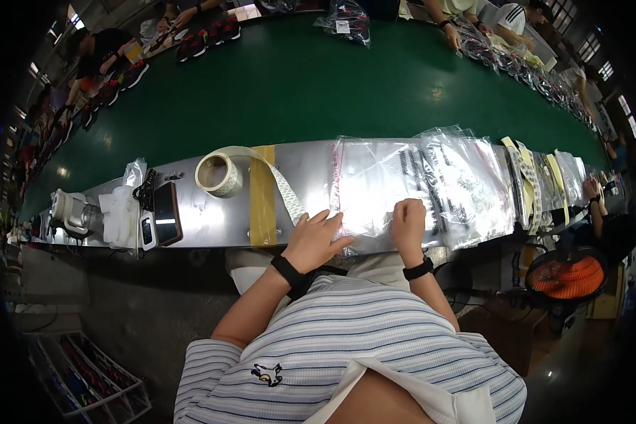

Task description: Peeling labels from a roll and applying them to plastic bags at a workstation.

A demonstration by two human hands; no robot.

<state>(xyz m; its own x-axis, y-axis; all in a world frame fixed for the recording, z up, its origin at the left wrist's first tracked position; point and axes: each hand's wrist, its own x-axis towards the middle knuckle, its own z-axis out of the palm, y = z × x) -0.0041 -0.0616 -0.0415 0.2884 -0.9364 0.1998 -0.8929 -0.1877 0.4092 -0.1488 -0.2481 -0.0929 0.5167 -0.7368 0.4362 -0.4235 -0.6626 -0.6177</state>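
Observation:
My left hand (314, 242) lies with its fingers spread at the left edge of a clear plastic bag (367, 166), beside the loose end of a white label strip (287, 194). That strip runs from a label roll (219, 175) standing on the metal table. My right hand (408, 225) rests over the same bag, its fingers curled closed; whatever they hold, if anything, is hidden. Overlapping the bag on the right is a stack of clear plastic bags (471, 187) with dark print. Both wrists wear black bands.
Yellow tape (263, 198) crosses the metal table. Left of it are a phone (167, 213), a small white device (147, 232) and a tape dispenser (74, 214). Yellow label strips (526, 180) lie right. Beyond runs a green conveyor belt (283, 85) with shoes (208, 37). A glowing heater (567, 274) stands right.

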